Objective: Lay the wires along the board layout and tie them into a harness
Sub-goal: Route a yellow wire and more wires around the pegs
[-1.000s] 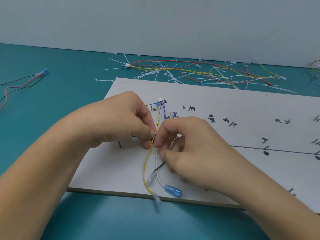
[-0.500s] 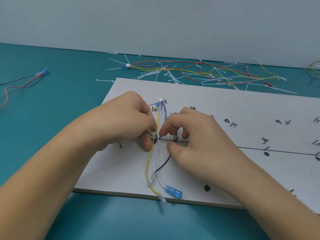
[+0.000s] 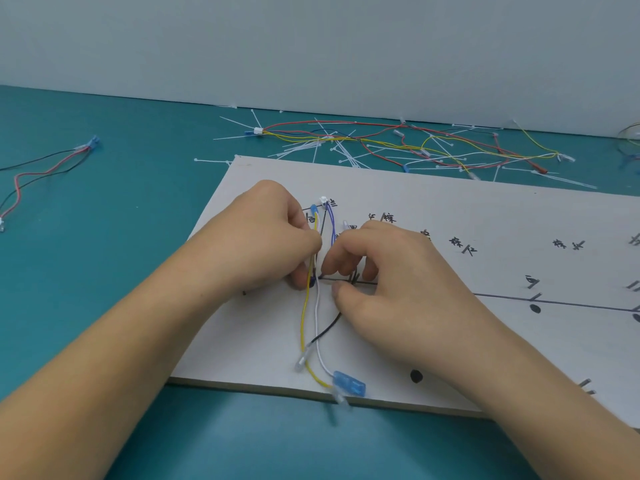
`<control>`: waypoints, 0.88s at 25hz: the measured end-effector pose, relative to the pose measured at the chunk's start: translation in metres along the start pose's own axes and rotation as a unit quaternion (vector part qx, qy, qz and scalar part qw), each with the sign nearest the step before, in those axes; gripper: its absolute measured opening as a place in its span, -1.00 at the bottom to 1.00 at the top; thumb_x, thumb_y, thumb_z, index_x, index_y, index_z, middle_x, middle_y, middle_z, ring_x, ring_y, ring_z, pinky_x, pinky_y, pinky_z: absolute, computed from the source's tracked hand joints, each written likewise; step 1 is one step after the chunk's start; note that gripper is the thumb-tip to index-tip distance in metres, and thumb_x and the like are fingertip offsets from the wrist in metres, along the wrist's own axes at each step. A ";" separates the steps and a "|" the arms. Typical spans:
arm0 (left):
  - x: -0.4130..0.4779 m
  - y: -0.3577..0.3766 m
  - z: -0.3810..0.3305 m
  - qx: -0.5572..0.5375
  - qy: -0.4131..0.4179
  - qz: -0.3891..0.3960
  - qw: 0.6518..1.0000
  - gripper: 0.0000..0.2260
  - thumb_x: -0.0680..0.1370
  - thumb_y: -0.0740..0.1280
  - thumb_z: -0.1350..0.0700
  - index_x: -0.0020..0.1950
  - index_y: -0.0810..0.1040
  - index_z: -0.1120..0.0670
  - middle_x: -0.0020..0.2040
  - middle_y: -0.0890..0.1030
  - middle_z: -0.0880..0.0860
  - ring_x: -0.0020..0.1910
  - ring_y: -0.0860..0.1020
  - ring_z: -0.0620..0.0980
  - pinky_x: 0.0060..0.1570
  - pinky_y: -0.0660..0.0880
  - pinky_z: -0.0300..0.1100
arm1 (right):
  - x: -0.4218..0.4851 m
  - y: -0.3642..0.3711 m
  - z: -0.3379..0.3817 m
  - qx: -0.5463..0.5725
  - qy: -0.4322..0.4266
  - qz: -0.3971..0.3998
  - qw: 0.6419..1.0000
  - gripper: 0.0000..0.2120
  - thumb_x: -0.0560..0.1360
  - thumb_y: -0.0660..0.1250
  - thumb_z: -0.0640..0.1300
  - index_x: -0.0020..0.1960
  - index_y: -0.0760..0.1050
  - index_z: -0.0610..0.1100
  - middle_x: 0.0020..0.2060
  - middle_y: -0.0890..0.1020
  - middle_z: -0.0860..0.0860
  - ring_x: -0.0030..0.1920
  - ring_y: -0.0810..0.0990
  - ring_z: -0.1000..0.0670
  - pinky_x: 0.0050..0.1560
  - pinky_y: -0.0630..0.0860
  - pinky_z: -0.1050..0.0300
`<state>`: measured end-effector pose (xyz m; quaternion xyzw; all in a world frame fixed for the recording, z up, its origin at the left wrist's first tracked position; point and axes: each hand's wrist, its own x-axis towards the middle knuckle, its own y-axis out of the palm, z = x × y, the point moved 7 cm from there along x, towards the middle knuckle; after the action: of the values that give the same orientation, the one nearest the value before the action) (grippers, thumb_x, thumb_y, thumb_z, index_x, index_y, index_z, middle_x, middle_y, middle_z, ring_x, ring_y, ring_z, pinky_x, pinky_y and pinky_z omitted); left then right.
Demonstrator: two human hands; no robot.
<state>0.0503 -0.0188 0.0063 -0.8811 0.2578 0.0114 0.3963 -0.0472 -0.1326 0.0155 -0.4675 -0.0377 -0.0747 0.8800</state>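
A white layout board [image 3: 450, 209] with black lines and handwritten labels lies on the teal table. A small bundle of yellow, white, black and purple wires [image 3: 313, 317] runs down its left part, from a white connector [image 3: 323, 200] at the top to a blue terminal [image 3: 349, 387] at the board's near edge. My left hand [image 3: 256, 244] pinches the bundle near the drawn line. My right hand [image 3: 388, 282] sits just right of it, fingers curled on the wires; its exact hold is hidden.
A tangle of red, yellow and black wires [image 3: 398, 140] with several loose white cable ties [image 3: 332, 147] lies behind the board. Another red and black wire set [image 3: 45, 168] lies at the far left. A wall closes the back.
Both hands have shifted slightly up the board with the bundle. The wire tails and blue terminal have slid toward the board's near edge.
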 end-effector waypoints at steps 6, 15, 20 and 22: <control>0.002 -0.009 0.000 -0.003 0.005 -0.018 1.000 -0.76 0.61 0.31 0.16 -0.21 0.66 0.15 -0.41 0.70 -0.01 -0.62 0.43 -0.23 -0.65 0.27 -0.43 | 0.000 0.000 -0.001 0.001 0.009 0.005 1.000 -0.83 0.43 0.37 -0.15 -0.08 0.60 0.11 -0.17 0.54 0.16 -0.15 0.48 0.25 -0.18 0.36 0.42; -0.001 -0.014 -0.001 0.004 -0.002 -0.038 0.999 -0.79 0.55 0.34 0.13 -0.26 0.65 0.13 -0.42 0.70 0.00 -0.65 0.29 -0.15 -0.66 0.21 -0.38 | -0.002 0.001 0.000 -0.003 0.016 0.015 1.000 -0.83 0.44 0.35 -0.15 -0.04 0.59 0.10 -0.15 0.54 0.15 -0.14 0.48 0.22 -0.19 0.37 0.38; 0.000 -0.014 0.001 0.012 -0.010 -0.041 0.999 -0.80 0.55 0.33 0.11 -0.23 0.65 0.12 -0.42 0.69 -0.02 -0.59 0.35 -0.17 -0.52 0.27 -0.34 | -0.003 0.002 0.000 -0.006 0.016 0.017 1.000 -0.82 0.45 0.34 -0.13 -0.01 0.58 0.12 -0.15 0.53 0.17 -0.13 0.46 0.25 -0.18 0.34 0.39; 0.001 -0.013 0.002 0.026 -0.012 -0.040 0.999 -0.82 0.55 0.33 0.12 -0.21 0.65 0.12 -0.43 0.69 -0.03 -0.60 0.37 -0.19 -0.52 0.26 -0.34 | -0.003 0.002 0.000 -0.007 0.016 0.018 1.000 -0.83 0.46 0.34 -0.12 0.00 0.58 0.11 -0.14 0.53 0.17 -0.13 0.46 0.24 -0.17 0.36 0.36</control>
<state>0.0573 -0.0104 0.0140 -0.8801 0.2175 -0.0004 0.4220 -0.0494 -0.1310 0.0131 -0.4728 -0.0146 -0.0662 0.8786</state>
